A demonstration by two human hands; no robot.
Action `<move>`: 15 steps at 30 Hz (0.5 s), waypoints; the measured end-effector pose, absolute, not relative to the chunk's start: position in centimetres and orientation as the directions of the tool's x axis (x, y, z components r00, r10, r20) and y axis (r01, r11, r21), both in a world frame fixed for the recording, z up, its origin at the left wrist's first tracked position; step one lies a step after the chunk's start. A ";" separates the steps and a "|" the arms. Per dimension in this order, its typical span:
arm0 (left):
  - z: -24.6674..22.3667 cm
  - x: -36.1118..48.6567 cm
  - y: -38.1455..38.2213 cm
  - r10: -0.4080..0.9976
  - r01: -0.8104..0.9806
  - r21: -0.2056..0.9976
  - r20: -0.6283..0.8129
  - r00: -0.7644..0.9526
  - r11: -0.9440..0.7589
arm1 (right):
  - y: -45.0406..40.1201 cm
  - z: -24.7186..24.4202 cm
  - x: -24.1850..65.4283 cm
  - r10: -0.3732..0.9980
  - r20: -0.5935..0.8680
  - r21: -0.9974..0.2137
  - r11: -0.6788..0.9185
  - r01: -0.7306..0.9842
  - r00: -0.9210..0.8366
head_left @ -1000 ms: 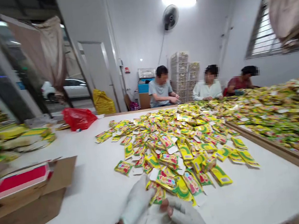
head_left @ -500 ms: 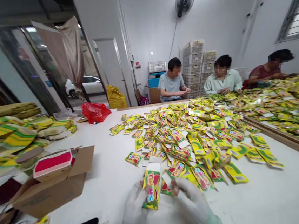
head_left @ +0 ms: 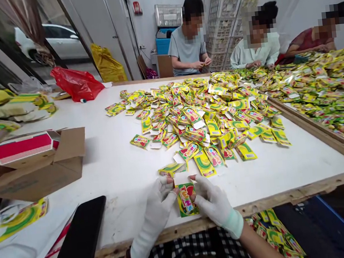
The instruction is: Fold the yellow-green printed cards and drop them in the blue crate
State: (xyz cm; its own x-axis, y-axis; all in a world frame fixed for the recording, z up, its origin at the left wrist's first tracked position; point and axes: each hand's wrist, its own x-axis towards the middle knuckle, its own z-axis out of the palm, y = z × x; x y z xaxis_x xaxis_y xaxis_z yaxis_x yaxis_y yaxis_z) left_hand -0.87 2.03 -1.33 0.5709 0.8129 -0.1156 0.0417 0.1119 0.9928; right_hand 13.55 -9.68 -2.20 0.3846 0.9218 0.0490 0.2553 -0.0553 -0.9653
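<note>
A small yellow-green printed box [head_left: 187,202] with "TWMS"-like lettering stands between my hands near the table's front edge, its white flap up at the top. My left hand [head_left: 158,207], in a white glove with bare fingertips, grips its left side. My right hand [head_left: 215,204], gloved the same way, has thumb and finger on its right side. Just beyond my fingertips lies another box [head_left: 172,169] on its side. A large heap of similar boxes [head_left: 186,121] spreads over the table behind it, many with white flaps showing.
At left sit an open cardboard carton [head_left: 39,176], a black phone [head_left: 79,235] and a red plastic bag [head_left: 78,83]. A wooden strip [head_left: 314,125] divides off more boxes at right. Several people work across the table [head_left: 116,150]. More boxes lie below its front edge [head_left: 276,232].
My view has tilted down and closer. Earlier my left hand alone held an upright box, with my right hand at a white flap beside it; now both hands are on one box.
</note>
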 end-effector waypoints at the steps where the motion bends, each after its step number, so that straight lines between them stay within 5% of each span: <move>1: -1.5 -1.0 1.9 0.797 0.077 0.992 -0.128 0.591 0.102 | -10.0 -2.1 13.6 0.926 0.049 -0.959 -0.061 0.278 0.374; 15: -0.3 -1.0 3.2 0.719 0.187 0.981 -0.087 0.690 -0.060 | -8.3 -1.2 15.1 0.972 0.020 -0.940 -0.061 0.335 0.233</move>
State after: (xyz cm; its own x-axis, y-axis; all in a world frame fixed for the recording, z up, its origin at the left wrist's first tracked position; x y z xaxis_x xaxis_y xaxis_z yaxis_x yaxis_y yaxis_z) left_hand -1.02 3.19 -0.26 0.6897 0.7188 -0.0875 0.1868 -0.0599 0.9806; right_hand 15.06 -8.30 -1.16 0.2334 0.9722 0.0202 0.3353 -0.0609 -0.9401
